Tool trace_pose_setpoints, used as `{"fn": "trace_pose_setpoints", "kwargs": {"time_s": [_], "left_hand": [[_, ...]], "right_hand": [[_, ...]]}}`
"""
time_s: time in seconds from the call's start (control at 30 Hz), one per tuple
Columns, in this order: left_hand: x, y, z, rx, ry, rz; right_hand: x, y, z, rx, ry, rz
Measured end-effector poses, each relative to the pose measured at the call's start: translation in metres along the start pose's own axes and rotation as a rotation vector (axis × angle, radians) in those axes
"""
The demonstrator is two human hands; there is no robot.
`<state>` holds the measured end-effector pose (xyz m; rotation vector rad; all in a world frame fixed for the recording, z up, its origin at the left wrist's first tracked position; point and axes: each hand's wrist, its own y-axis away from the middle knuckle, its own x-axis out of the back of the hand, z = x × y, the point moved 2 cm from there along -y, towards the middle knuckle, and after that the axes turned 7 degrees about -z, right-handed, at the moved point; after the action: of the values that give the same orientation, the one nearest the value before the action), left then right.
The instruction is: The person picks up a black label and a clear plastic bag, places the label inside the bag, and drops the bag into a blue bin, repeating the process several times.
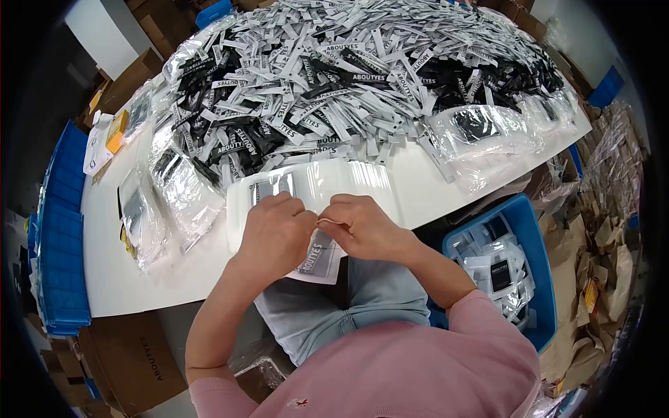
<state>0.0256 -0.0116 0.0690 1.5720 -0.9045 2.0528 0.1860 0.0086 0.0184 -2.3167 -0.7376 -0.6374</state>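
A flat plastic pouch (pixel 321 260) with a grey printed "ABOUTYES" panel hangs between my hands, over my lap at the table's front edge. My left hand (pixel 277 226) is closed in a pinch on the pouch's upper edge. Close beside it, my right hand (pixel 366 224) pinches the same edge, with a thin pale strip showing at the fingertips. Behind both hands lies a pile of glossy clear-white pouches (pixel 359 180). A large heap of slim white and black "ABOUTYES" packets (pixel 327 90) rises beyond that pile.
Clear bags of pouches lie on the white table (pixel 132 292) at left (pixel 182 182) and right (pixel 481 131). A blue bin (pixel 547 292) of packed pouches stands low at my right. Blue trays (pixel 64 230) line the left; a cardboard box (pixel 132 359) sits below.
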Motion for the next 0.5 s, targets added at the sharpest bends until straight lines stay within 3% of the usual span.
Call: {"fn": "trace_pose_setpoints", "kwargs": {"time_s": [0.17, 0.23, 0.27, 0.3, 0.37, 0.43, 0.5], "left_hand": [[-0.014, -0.006, 0.005, -0.022, 0.067, -0.013], [-0.024, -0.001, -0.001, 0.049, 0.235, -0.066], [-0.027, 0.004, -0.008, 0.042, 0.097, -0.088], [-0.028, 0.011, -0.020, 0.108, 0.152, -0.036], [-0.032, 0.030, -0.045, 0.273, 0.206, 0.026], [-0.042, 0.031, -0.051, 0.299, 0.235, 0.049], [-0.050, 0.023, -0.048, 0.335, 0.245, 0.033]], "right_hand": [[0.017, 0.025, -0.002, -0.087, -0.002, -0.021], [0.043, 0.052, 0.004, -0.080, 0.125, -0.121], [0.068, 0.069, 0.004, -0.262, 0.135, -0.185], [0.097, 0.091, 0.007, -0.445, 0.143, -0.248], [0.149, 0.150, 0.028, -0.631, 0.481, -0.337], [0.165, 0.159, 0.009, -0.768, 0.531, -0.039], [0.151, 0.143, 0.017, -0.741, 0.449, 0.043]]}}
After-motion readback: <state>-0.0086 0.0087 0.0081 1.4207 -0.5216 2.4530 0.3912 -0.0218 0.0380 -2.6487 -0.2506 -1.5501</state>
